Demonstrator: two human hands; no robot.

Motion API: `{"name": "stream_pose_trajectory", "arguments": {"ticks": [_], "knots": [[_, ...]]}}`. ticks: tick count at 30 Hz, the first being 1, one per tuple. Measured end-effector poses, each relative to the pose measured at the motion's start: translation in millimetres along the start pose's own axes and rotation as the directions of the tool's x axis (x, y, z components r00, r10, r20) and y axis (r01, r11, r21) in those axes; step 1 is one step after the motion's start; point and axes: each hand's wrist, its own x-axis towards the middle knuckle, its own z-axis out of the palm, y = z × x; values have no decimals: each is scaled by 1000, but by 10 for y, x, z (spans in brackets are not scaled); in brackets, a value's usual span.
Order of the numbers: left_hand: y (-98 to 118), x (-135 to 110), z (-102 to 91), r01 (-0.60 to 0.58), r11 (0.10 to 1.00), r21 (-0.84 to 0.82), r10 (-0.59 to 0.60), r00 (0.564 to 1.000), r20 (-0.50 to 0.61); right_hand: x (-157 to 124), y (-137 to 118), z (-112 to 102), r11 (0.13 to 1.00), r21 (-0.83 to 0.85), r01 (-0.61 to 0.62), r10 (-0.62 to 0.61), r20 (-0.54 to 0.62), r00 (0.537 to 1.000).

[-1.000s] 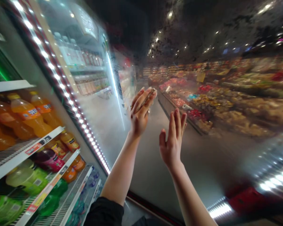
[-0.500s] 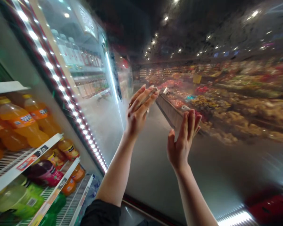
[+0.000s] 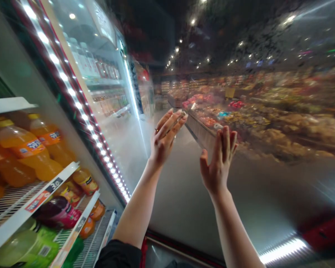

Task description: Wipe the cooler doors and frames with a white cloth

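Both my hands are raised in front of me with the fingers pointing up. My left hand [image 3: 164,143] wears a ring [image 3: 156,130] and holds a thin pale item [image 3: 183,114] against its fingertips; the item is mostly hidden and too small to name. My right hand [image 3: 219,160] is to the right of it, fingers slightly apart, holding nothing and touching nothing. A black sleeve [image 3: 117,255] covers my left arm near the bottom edge.
At left stands a lit refrigerated case with white shelves [image 3: 36,197] of orange soda bottles [image 3: 22,149] and green bottles [image 3: 25,249]. Its glass door frame [image 3: 80,108] carries a strip of lights. A grey aisle floor [image 3: 184,208] runs beside a long, blurred food display [image 3: 268,115] at right.
My right hand has moved to the right, widening the gap between my hands. The view has turned slightly, shifting the shelves and the display.
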Motion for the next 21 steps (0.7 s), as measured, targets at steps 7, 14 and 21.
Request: {"name": "stream_pose_trajectory", "arguments": {"ticks": [7, 14, 21], "knots": [[-58, 30, -67, -27, 999, 27, 27, 999, 18, 96, -472, 327, 992, 67, 111, -116, 78, 990], [-427, -101, -382, -19, 996, 85, 31, 990, -136, 76, -416, 448, 995, -26, 95, -92, 112, 990], [-431, -29, -263, 23, 994, 107, -12, 994, -106, 89, -389, 470, 994, -75, 80, -73, 89, 993]]}}
